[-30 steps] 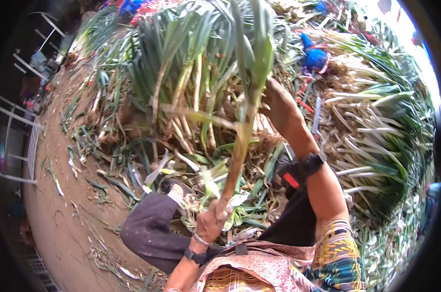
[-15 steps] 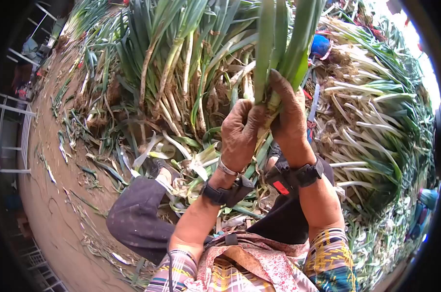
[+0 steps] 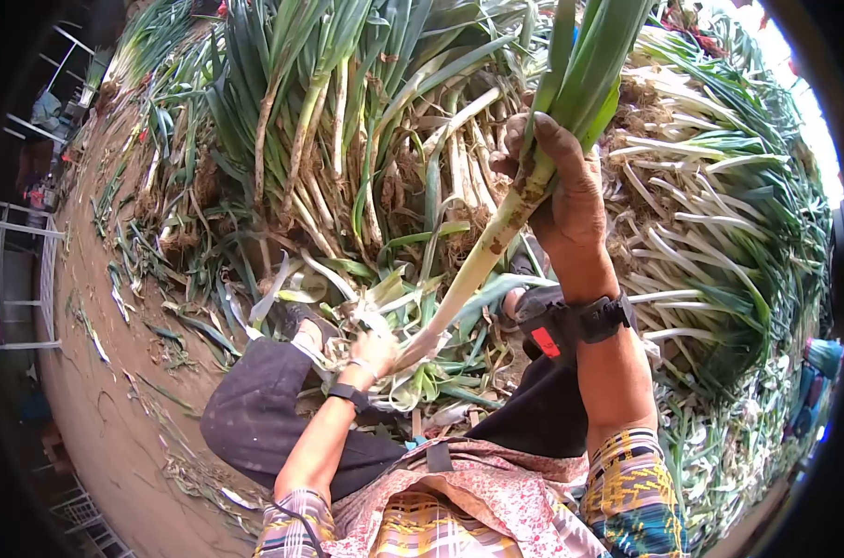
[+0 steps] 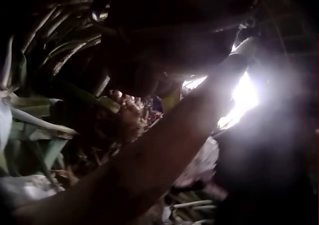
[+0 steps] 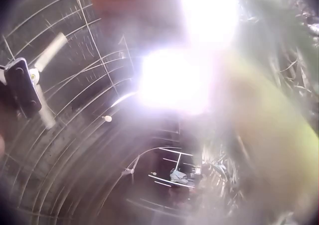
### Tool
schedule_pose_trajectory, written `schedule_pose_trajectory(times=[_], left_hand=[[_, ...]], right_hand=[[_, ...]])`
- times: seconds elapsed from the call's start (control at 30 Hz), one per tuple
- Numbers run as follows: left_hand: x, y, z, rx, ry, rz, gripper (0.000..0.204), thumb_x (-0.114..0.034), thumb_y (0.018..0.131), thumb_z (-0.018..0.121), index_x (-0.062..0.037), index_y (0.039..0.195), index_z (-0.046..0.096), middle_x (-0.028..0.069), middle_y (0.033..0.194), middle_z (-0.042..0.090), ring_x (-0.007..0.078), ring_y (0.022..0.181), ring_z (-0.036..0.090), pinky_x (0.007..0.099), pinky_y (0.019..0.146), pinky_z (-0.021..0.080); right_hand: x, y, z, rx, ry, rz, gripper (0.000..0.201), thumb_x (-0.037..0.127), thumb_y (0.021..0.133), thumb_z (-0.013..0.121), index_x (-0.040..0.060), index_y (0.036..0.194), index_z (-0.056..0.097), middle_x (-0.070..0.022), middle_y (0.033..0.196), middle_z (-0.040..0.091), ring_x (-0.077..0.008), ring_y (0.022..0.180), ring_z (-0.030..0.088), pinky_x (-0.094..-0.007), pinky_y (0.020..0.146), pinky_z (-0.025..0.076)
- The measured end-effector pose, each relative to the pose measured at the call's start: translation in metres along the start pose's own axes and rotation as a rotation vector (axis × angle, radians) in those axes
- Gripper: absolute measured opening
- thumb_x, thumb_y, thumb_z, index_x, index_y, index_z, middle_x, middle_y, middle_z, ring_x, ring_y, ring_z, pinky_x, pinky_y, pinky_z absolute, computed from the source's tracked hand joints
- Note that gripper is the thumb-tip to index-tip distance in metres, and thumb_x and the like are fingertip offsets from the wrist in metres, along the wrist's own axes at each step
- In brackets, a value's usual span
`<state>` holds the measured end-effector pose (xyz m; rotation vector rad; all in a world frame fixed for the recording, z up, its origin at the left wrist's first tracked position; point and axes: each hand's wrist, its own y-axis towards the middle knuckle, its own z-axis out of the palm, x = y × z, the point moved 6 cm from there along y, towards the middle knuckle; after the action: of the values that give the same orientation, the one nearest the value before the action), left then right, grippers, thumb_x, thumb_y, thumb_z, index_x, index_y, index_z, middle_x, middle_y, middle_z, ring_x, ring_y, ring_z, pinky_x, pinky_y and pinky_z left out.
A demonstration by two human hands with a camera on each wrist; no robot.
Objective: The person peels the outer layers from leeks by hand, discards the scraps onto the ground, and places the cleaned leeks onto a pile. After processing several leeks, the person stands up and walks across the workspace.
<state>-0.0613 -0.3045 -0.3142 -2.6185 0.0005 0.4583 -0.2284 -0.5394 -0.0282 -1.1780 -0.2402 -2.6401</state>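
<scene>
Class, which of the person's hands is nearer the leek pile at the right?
Right. In the head view, the right hand, holding a leek, is just left of the pile; the left hand is farther left, by the leek's lower end.

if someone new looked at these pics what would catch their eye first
Probably the long leek slanting across the middle of the head view, gripped by the right hand near where its green leaves spread, with the blurred left hand by its pale lower end. Next, likely the broad heap of leeks on the right, white stems showing, and the upright bunch at upper left.
</scene>
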Motion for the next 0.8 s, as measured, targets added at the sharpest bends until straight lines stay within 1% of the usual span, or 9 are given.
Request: schedule_pose_trajectory(times=[0.07,0.1,0.17,0.2,0.33,0.47,0.57,0.63,0.8], left_hand=[[-0.008,0.009,-0.053,-0.430,-0.041,0.080,0.044,-0.035,0.087,0.052,-0.0022,0.116,0.051,0.0213,0.115,0.052,0.0348,0.096,0.056,0.0382,0.081,0.047],[-0.036,0.007,-0.127,-0.694,-0.325,0.093,0.046,-0.034,0.086,0.055,0.0001,0.117,0.050,0.0218,0.118,0.049,0.0349,0.098,0.055,0.0379,0.082,0.047],[-0.097,0.004,-0.218,-0.778,-1.023,0.230,0.038,-0.025,0.085,0.058,0.0016,0.112,0.052,0.0188,0.106,0.054,0.0331,0.088,0.057,0.0380,0.078,0.047],[-0.122,0.004,-0.243,-0.777,-1.019,0.276,0.034,-0.021,0.084,0.060,0.0016,0.108,0.053,0.0175,0.100,0.054,0.0321,0.085,0.056,0.0384,0.076,0.047],[-0.150,0.008,-0.263,-0.894,-0.918,0.324,0.025,-0.001,0.077,0.065,0.0017,0.099,0.055,0.0102,0.088,0.058,0.0177,0.080,0.057,0.0292,0.069,0.047],[-0.168,-0.009,-0.268,-1.053,-0.610,0.528,0.025,0.008,0.068,0.063,-0.0013,0.090,0.055,0.0115,0.080,0.055,0.0267,0.069,0.055,0.0331,0.063,0.046],[-0.167,-0.025,-0.252,-0.772,-0.537,0.661,0.023,0.007,0.067,0.064,-0.0027,0.086,0.055,0.0097,0.078,0.055,0.0266,0.072,0.056,0.0345,0.065,0.045],[-0.168,-0.047,-0.233,-0.673,-0.519,0.698,0.021,0.003,0.066,0.067,-0.0045,0.082,0.056,0.0088,0.077,0.054,0.0263,0.068,0.053,0.0358,0.060,0.043],[-0.131,-0.066,-0.104,-0.223,-0.263,0.559,0.014,-0.013,0.075,0.063,-0.0072,0.081,0.052,0.0094,0.074,0.052,0.0268,0.071,0.053,0.0355,0.064,0.045]], right_hand=[[-0.005,-0.001,-0.001,0.004,-0.006,0.011,0.020,0.014,0.080,0.065,0.0032,0.095,0.056,-0.0025,0.079,0.057,-0.0100,0.067,0.057,-0.0303,0.063,0.055],[-0.009,-0.002,0.001,0.008,-0.004,0.018,0.020,0.013,0.080,0.065,0.0033,0.095,0.056,-0.0025,0.079,0.056,-0.0100,0.067,0.057,-0.0306,0.064,0.055],[-0.018,-0.004,0.006,0.003,0.024,0.044,0.019,0.011,0.081,0.063,0.0037,0.097,0.055,-0.0018,0.081,0.056,-0.0114,0.071,0.057,-0.0316,0.065,0.056],[-0.020,-0.004,0.011,0.010,0.020,0.056,0.019,0.011,0.081,0.063,0.0038,0.097,0.054,-0.0018,0.083,0.056,-0.0119,0.072,0.057,-0.0320,0.066,0.056],[-0.020,0.000,0.013,-0.040,-0.026,0.032,0.022,0.011,0.082,0.062,0.0051,0.101,0.052,-0.0022,0.089,0.054,-0.0125,0.078,0.057,-0.0331,0.067,0.056],[-0.024,0.003,0.004,-0.086,-0.100,0.035,0.026,0.013,0.081,0.064,0.0063,0.102,0.051,-0.0016,0.091,0.053,-0.0109,0.083,0.055,-0.0325,0.067,0.055],[-0.026,0.002,0.005,-0.113,-0.129,0.068,0.039,0.013,0.077,0.069,0.0075,0.107,0.045,-0.0030,0.089,0.053,-0.0096,0.078,0.054,-0.0282,0.060,0.053],[-0.026,0.002,0.000,-0.116,-0.159,0.113,0.036,0.013,0.077,0.069,0.0066,0.104,0.046,-0.0024,0.084,0.053,-0.0089,0.068,0.054,-0.0241,0.051,0.049],[-0.030,-0.003,0.003,-0.104,-0.226,0.101,0.028,0.015,0.079,0.067,0.0055,0.098,0.049,-0.0021,0.072,0.052,-0.0089,0.053,0.051,-0.0201,0.045,0.043]])
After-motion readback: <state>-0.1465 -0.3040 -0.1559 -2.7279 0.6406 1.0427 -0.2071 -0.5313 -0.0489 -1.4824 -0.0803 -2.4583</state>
